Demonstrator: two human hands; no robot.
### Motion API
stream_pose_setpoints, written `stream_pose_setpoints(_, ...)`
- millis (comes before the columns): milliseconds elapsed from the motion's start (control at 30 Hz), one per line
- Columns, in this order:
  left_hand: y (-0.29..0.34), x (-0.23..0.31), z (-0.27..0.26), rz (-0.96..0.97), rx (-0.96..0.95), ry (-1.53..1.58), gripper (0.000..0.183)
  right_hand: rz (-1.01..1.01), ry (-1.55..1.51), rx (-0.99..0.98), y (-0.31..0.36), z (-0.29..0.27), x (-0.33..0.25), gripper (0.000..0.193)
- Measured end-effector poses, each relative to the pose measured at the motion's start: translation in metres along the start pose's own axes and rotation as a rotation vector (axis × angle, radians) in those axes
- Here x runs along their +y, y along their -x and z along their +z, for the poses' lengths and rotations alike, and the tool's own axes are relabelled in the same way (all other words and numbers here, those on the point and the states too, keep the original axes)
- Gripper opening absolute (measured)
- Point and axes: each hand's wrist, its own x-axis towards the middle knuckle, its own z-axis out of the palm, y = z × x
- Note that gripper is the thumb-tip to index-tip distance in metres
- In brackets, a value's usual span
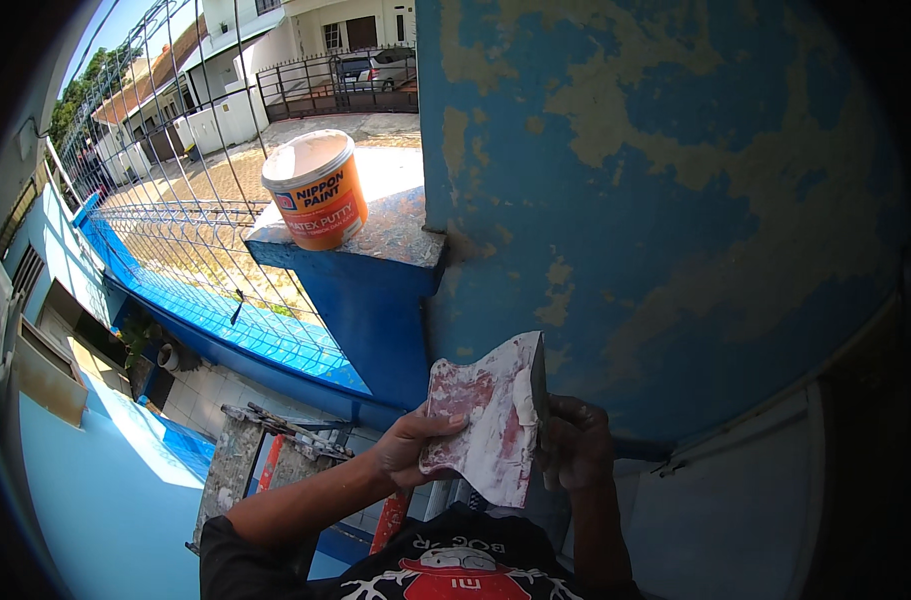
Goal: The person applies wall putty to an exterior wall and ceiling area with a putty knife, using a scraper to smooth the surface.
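Observation:
My left hand (412, 443) grips a wide putty scraper (465, 395) with its thumb on the face. The scraper is reddish, with a wavy outline, and white putty is smeared over it. A thick ridge of putty (526, 398) runs along its right side. Close against that edge, my right hand (578, 440) is closed, with its fingers curled. It seems to hold a thin dark blade (539, 372), seen nearly edge-on and partly hidden by the scraper. An orange putty tub (320, 195) with a white rim stands open on the pillar ledge, beyond my hands.
A blue wall (655, 260) with pale patches rises ahead and to the right. The speckled ledge (400, 232) tops a blue pillar. Wire fencing (195, 200) runs along the left. Below, a paint-spattered wooden platform (232, 465) and red-orange supports (390, 520) stand above the tiled floor.

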Motion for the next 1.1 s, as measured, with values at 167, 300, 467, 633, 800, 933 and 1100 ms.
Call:
stream_pose_setpoints(167,-0.004,0.013,0.007,0.023,-0.046,0.042,0.051,0.141,0.1,0.078,0.008,-0.022,0.024,0.039)
stream_pose_setpoints(300,-0.008,0.017,0.02,0.088,-0.018,-0.072,0.05,0.139,0.005,0.271,0.019,-0.036,0.029,0.035)
stream_pose_setpoints(467,-0.008,0.021,0.006,0.113,0.08,-0.066,0.046,-0.143,-0.075,0.18,0.008,-0.027,-0.006,0.033)
stream_pose_setpoints(633,-0.001,0.029,0.019,0.175,0.044,-0.16,0.045,-0.028,0.088,0.091,-0.014,-0.005,0.01,0.032)
stream_pose_setpoints(800,0.039,0.076,0.066,0.444,0.025,-0.287,0.049,-0.107,0.374,0.239,-0.029,0.014,0.011,0.037)
stream_pose_setpoints(933,0.078,0.088,0.099,0.515,0.0,-0.298,0.048,-0.468,0.674,0.034,-0.06,0.068,-0.029,0.043)
stream_pose_setpoints(1100,0.125,0.096,0.099,0.726,0.091,-0.339,0.044,-0.892,1.34,-0.107,-0.108,0.145,-0.042,0.048)
